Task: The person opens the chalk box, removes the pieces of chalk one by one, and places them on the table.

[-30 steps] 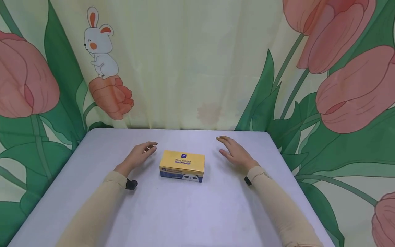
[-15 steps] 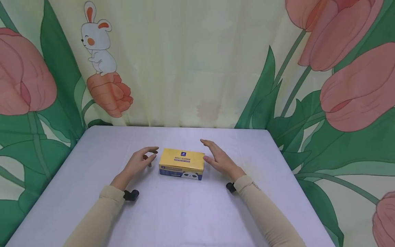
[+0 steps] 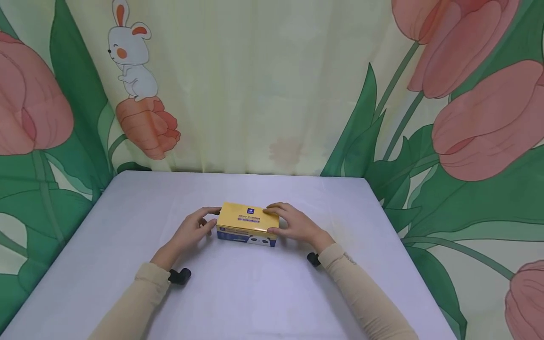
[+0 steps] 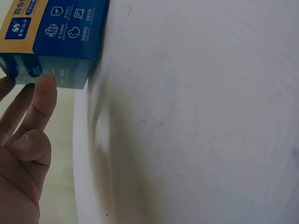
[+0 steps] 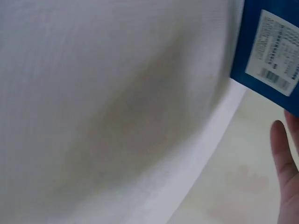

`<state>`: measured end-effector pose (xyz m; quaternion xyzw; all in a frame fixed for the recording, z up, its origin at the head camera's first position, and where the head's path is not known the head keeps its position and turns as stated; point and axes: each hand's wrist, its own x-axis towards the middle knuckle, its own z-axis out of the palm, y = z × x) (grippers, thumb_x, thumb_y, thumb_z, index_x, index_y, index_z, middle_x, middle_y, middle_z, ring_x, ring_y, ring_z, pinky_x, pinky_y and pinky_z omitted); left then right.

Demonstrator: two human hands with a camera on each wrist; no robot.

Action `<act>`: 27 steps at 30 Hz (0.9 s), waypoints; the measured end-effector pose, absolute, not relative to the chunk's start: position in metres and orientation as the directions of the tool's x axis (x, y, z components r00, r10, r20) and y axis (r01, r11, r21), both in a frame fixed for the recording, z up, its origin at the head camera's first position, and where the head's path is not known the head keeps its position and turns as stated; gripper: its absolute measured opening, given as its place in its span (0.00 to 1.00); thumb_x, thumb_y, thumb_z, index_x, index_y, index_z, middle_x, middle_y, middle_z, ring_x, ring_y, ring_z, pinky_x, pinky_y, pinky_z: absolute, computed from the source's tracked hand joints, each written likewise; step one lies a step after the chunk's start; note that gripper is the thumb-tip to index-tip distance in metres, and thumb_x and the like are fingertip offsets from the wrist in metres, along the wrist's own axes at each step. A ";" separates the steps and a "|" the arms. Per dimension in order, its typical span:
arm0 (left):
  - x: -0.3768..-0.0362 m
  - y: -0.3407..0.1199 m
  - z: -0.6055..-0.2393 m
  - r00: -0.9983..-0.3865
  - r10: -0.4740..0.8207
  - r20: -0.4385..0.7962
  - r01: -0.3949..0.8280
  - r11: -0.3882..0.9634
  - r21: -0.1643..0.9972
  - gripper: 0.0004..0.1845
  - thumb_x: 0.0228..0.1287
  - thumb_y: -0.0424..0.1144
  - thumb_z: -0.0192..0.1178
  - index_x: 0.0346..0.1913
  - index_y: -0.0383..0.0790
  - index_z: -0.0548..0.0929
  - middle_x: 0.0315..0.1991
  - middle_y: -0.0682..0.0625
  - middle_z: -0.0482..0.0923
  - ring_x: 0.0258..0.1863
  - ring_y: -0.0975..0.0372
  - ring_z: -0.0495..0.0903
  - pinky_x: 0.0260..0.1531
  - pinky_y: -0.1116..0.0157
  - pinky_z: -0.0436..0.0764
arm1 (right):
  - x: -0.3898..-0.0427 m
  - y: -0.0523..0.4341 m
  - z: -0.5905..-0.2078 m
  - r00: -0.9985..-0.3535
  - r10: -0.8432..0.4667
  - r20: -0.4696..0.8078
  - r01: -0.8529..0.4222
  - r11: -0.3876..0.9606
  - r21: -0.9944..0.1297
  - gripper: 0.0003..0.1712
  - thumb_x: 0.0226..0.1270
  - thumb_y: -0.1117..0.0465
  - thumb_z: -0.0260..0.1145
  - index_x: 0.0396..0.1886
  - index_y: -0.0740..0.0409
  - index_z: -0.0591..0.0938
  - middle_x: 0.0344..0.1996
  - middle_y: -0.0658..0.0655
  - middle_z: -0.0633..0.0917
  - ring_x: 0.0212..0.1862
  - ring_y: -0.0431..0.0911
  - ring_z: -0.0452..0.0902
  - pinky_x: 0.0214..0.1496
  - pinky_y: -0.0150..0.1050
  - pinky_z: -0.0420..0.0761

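A yellow-topped cardboard box (image 3: 240,225) with blue lower sides and a panda face print lies on the white table. My left hand (image 3: 187,232) is at its left end; in the left wrist view, the fingertips (image 4: 45,88) meet the blue end of the box (image 4: 65,32), the fingers lightly bent and the thumb apart. From the other side, my right hand (image 3: 299,225) reaches over the right end, index finger above the top and thumb near the front corner. A white barcode label shows on the box (image 5: 240,60) in the right wrist view, beside extended fingers (image 5: 282,151).
The white-covered table (image 3: 255,293) ends at a back edge in front of a curtain (image 3: 255,94) printed with tulips and a rabbit. Small black cameras sit at both wrists, below the beige sleeves (image 3: 131,302).
My right hand has moved left from well beside the box to over its right end. The left hand has come slightly closer to the left end. The box stays put on the table.
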<state>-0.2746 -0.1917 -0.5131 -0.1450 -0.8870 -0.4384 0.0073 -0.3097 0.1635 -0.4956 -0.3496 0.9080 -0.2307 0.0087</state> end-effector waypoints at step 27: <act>-0.287 -0.184 -0.502 -0.923 0.354 0.151 0.359 0.650 0.669 0.27 0.61 0.50 0.76 0.61 0.51 0.82 0.76 0.50 0.70 0.38 0.64 0.83 0.34 0.65 0.79 | -0.295 0.151 -0.492 -0.906 -0.394 -0.157 -0.184 0.698 -0.692 0.69 0.53 0.39 0.83 0.85 0.54 0.52 0.76 0.60 0.69 0.75 0.55 0.69 0.74 0.55 0.68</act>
